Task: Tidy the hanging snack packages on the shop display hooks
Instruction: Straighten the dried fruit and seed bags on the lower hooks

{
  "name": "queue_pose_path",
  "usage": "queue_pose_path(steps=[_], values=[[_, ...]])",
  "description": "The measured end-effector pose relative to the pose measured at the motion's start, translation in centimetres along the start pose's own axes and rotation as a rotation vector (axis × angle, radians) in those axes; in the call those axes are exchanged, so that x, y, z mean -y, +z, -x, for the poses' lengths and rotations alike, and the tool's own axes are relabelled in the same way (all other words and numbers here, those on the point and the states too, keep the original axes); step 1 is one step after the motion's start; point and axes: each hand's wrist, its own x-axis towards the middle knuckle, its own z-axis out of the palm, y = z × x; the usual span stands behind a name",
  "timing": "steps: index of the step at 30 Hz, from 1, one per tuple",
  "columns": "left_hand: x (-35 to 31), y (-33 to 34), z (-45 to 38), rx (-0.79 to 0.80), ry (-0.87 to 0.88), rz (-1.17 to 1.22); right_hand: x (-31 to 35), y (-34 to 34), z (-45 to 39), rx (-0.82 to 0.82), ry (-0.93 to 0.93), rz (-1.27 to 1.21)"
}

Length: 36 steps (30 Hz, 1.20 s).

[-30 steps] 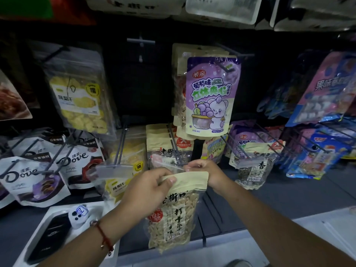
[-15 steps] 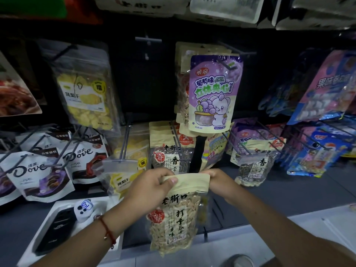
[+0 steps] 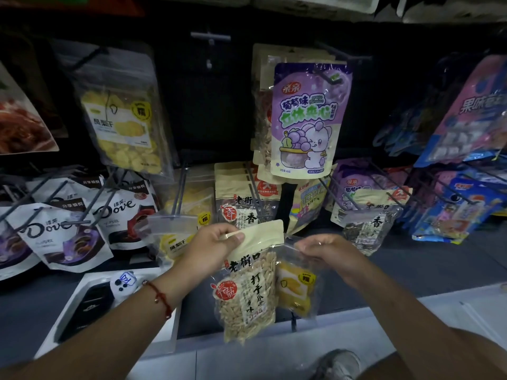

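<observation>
Both hands pinch one packet each, off the hooks and below the rows.

Left hand point(image 3: 212, 246) grips the cream header of the seed packet point(image 3: 248, 281), thumb over its top edge; the right hand point(image 3: 327, 249) pinches the clear top of a small dried-fruit pouch point(image 3: 297, 283) hanging just beside it, the two bags touching. Matching seed packets point(image 3: 241, 198) hang on a hook point(image 3: 253, 187) directly above the left grip; yellow fruit pouches point(image 3: 175, 234) hang up and to its left. Likely risks: each bag dangles from a fingertip hold on slick film, so either could slip; with both hands occupied, threading a hang-hole onto a prong may miss or nudge neighbouring packets off.
</observation>
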Motion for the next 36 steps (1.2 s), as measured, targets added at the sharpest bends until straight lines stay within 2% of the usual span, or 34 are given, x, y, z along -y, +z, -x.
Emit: queue_pose_path(steps=[11,17,29,36], values=[[-1.3,1.9,-1.2,0.009,0.086,0.037,0.3,-1.2,0.5,-0.046,0.014,-0.045],[-0.4,2.8,-1.9,-0.036,0.103,-0.112,-0.2,-1.6,0.7,-0.084,0.042,-0.05],[-0.7,4.5,-2.9,-0.216,0.175,-0.113,-0.4,-2.4,0.0,-0.145,0.054,-0.121],[-1.2,4.9,-3.4,-0.282,0.157,-0.138,-0.2,-3.0,0.3,-0.163,0.058,-0.13]])
